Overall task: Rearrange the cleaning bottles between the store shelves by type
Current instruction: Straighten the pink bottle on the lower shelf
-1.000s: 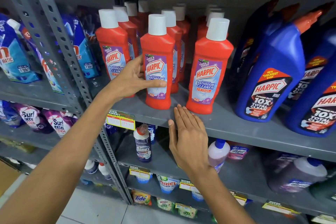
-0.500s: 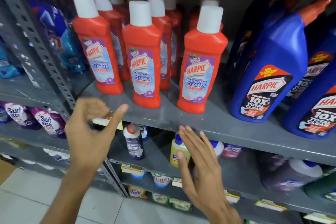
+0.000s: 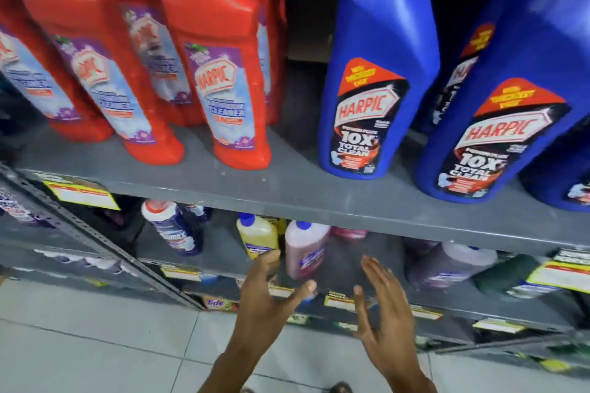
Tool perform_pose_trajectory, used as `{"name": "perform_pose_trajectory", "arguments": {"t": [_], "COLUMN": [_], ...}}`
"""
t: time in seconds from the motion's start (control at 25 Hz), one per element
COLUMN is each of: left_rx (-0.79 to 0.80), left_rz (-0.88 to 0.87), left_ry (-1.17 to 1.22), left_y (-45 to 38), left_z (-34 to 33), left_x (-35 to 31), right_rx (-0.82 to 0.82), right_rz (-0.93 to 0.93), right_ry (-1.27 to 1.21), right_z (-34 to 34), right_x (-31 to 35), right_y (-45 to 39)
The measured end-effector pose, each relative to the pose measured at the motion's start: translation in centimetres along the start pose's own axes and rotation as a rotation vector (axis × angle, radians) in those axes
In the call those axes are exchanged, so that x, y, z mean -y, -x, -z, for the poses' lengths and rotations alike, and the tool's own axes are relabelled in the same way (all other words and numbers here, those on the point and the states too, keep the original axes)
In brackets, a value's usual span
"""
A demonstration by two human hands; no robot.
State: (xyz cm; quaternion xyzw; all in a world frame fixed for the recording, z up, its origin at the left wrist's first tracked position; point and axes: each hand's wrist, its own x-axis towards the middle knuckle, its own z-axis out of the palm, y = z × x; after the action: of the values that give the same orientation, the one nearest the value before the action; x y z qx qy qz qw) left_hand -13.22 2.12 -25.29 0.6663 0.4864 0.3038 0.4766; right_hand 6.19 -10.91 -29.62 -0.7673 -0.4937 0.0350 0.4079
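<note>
Your hands have dropped to lower centre, left hand (image 3: 266, 293) and right hand (image 3: 384, 313) both spread, empty, before the pink bottle (image 3: 305, 249).

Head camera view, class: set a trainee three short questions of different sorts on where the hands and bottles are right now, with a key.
1. True or false: the left hand is gripping a red Harpic bottle on the upper shelf.
2. Which bottle on the lower shelf stands nearest the left hand's fingers? A. yellow bottle B. blue Harpic bottle C. Domex bottle
3. Fill in: both the left hand and the right hand are ____ and hold nothing.

Key: 1 false; 2 A; 3 open
</note>
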Motion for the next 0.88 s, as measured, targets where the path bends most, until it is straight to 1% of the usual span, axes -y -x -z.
{"name": "perform_pose_trajectory", "arguments": {"t": [0.12,0.2,0.28,0.4,0.48,0.56,0.68,0.76,0.88], "left_rx": [0.043,-0.023,-0.093,-0.106,-0.081,0.005,0.157,0.217,0.306], "left_rz": [0.022,0.047,0.051,0.077,0.096,0.097,0.161,0.198,0.183], "left_ry": [0.029,0.076,0.067,0.058,0.068,0.060,0.084,0.099,0.071], "left_y": [-1.6,-2.6,-3.7,-5.4,-6.5,-7.4,-8.4,-8.8,-9.2], "left_z": [-3.6,-4.8,-5.6,-5.5,-5.0,-4.9,-6.1,-7.0,-7.8], "left_x": [-0.7,-0.8,-0.6,0.2,0.5,0.6,0.9,0.5,-0.1], "right_rx": [0.123,0.213,0.299,0.388,0.398,0.371,0.365,0.367,0.371], "right_rz": [-0.196,-0.317,-0.372,-0.265,-0.215,-0.187,-0.165,-0.145,-0.146], "right_ry": [0.065,0.099,0.147,0.258,0.297,0.320,0.337,0.369,0.376], "right_z": [-0.5,-1.2,-2.2,-3.6,-4.1,-4.4,-4.4,-4.3,-4.1], "right_x": [-5.8,-8.8,-11.0,-12.9,-13.5,-13.8,-14.3,-14.4,-14.1], "right_y": [0.7,0.5,0.3,-0.2,-0.6,-0.6,-0.4,-0.4,-0.6]}}
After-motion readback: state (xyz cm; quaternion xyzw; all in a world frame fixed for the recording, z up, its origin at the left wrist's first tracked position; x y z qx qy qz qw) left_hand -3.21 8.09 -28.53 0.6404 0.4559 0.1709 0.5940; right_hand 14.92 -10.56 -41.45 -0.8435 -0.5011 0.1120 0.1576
